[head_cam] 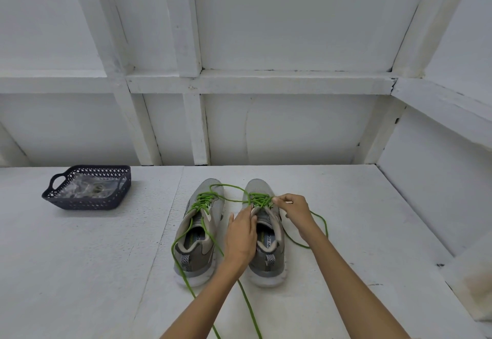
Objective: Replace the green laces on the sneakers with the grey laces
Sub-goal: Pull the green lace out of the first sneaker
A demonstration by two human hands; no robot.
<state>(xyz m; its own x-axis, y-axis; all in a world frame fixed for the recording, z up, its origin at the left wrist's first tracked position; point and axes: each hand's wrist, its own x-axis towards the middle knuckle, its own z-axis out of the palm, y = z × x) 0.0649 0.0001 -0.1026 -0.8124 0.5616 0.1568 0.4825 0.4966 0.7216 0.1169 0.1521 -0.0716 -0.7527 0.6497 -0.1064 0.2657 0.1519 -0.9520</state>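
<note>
Unlacing the right sneaker [266,266] on the table [359,218], I pinch its green lace [259,200] with my right hand [294,210], my left hand [241,234] resting at the tongue with a grip I cannot tell; next comes drawing that lace free.

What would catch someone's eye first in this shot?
The bright green laces stand out, threaded through two grey sneakers at the middle of the white table, with loose ends trailing toward the camera. Both hands work at the right one's lacing: the right hand pinches a lace, the left hand rests on the shoe. A dark basket sits far left.
</note>
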